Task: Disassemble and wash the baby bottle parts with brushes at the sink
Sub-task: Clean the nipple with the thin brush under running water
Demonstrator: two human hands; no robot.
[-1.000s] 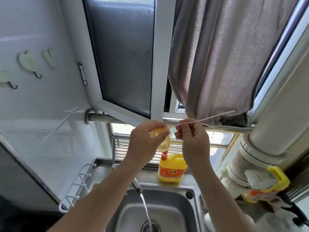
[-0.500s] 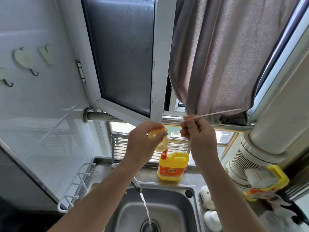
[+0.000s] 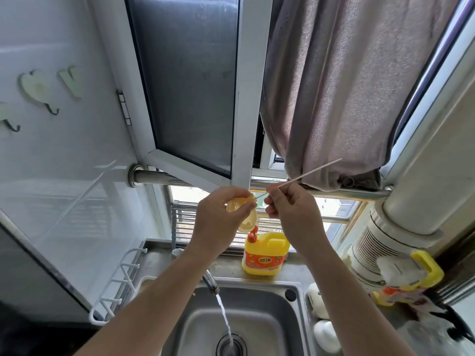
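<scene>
Head view: left hand (image 3: 218,217) fingers grasp yellow teat (image 3: 243,214) above sink (image 3: 259,327); right hand (image 3: 293,214) pinches thin brush (image 3: 308,173), long axis slanting up-right, tip at teat.

Setting: domestic kitchen, sink area under a window. Evidence: stainless steel sink basin (image 3: 259,327) with a round drain, set into a steel tabletop (image 3: 231,265); chrome tap (image 3: 211,281) running a thin stream of water into the drain. Yellow plastic detergent jug with red cap and orange label (image 3: 264,254) stands on the tabletop behind the basin, against the window. White wire rack with hooks (image 3: 120,281) hangs at the sink's left edge. Glossy white wall panel (image 3: 64,176) carries pale stick-on hooks (image 3: 38,88). White-framed window with dark screen (image 3: 190,80), partly covered by a pinkish-grey cloth curtain (image 3: 347,80). Ribbed white duct pipe (image 3: 370,242) at right.
</scene>
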